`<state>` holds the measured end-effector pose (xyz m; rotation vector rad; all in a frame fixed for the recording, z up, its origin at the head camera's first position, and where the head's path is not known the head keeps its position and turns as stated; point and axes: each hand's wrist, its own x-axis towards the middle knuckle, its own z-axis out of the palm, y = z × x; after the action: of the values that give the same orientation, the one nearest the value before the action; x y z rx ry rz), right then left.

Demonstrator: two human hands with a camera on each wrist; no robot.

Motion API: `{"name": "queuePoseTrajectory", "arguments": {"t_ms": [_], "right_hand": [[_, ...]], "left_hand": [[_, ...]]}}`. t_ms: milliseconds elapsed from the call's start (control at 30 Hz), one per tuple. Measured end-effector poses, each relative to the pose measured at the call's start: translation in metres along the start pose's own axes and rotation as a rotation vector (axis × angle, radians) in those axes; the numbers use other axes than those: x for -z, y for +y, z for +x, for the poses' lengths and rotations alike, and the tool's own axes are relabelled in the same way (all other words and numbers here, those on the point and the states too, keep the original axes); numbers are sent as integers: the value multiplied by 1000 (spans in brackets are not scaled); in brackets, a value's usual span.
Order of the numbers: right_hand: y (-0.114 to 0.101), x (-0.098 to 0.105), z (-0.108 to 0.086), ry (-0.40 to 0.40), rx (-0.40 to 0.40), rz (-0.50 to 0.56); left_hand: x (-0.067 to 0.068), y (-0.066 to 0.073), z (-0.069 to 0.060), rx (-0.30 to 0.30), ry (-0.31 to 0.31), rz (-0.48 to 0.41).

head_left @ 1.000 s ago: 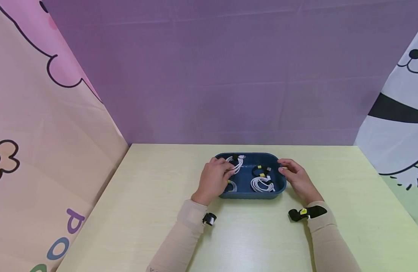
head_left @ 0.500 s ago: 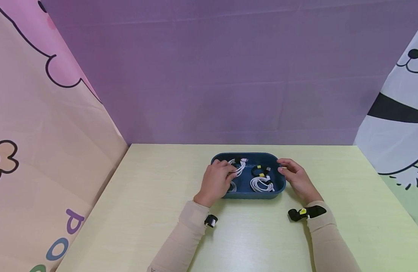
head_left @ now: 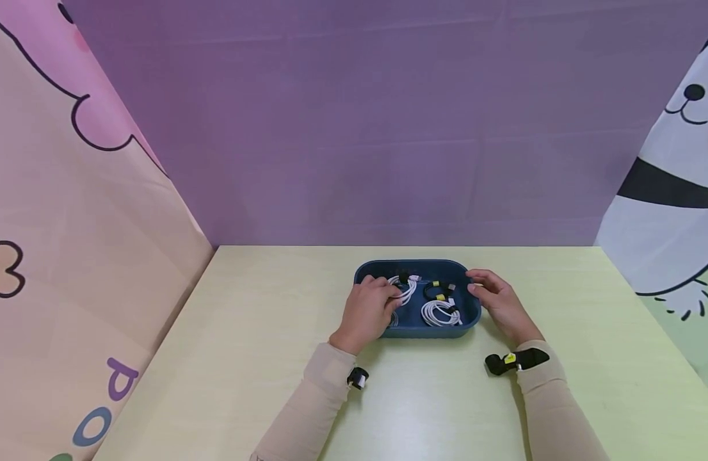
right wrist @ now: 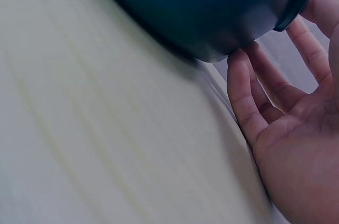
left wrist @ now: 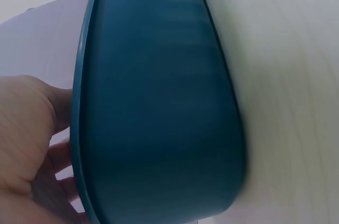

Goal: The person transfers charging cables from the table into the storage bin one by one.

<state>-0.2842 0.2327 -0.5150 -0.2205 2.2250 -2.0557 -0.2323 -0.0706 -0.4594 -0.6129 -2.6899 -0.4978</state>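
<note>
A dark blue box (head_left: 417,331) with rounded corners stands on the table and holds several coiled cables. My left hand (head_left: 365,314) reaches over its left side, pinching a white coiled cable (head_left: 410,289) with a black tie between thumb and fingers. Below that hand a grey coiled cable (head_left: 394,319) is partly hidden. To the right lie a short black cable (head_left: 434,291) with yellow bands and another white coiled cable (head_left: 439,314). At the box's right end my right hand (head_left: 504,310) touches the rim and outer wall with relaxed fingers. The left wrist view hides the pinched cable behind the wall.
The pale wooden table (head_left: 244,333) surrounds the box. A purple cloth (head_left: 354,128) hangs behind the table's back edge, and printed cloths flank it on the left and right.
My left hand has shifted slightly right and toward me with the white coiled cable, inside the box. The right hand keeps its place at the box's right end.
</note>
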Motion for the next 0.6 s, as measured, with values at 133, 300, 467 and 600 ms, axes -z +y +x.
{"name": "queuePoseTrajectory", "arguments": {"t_ms": [133, 300, 467, 600], "right_hand": [[0, 1, 0, -4, -8, -15], [0, 0, 0, 1, -11, -22], [0, 0, -1, 3, -21, -36], [0, 0, -1, 4, -15, -37]], "left_hand": [[-2, 0, 1, 4, -12, 7], [-3, 1, 1, -4, -26, 22], [-5, 4, 1, -7, -44, 29], [-7, 5, 2, 5, -48, 25]]}}
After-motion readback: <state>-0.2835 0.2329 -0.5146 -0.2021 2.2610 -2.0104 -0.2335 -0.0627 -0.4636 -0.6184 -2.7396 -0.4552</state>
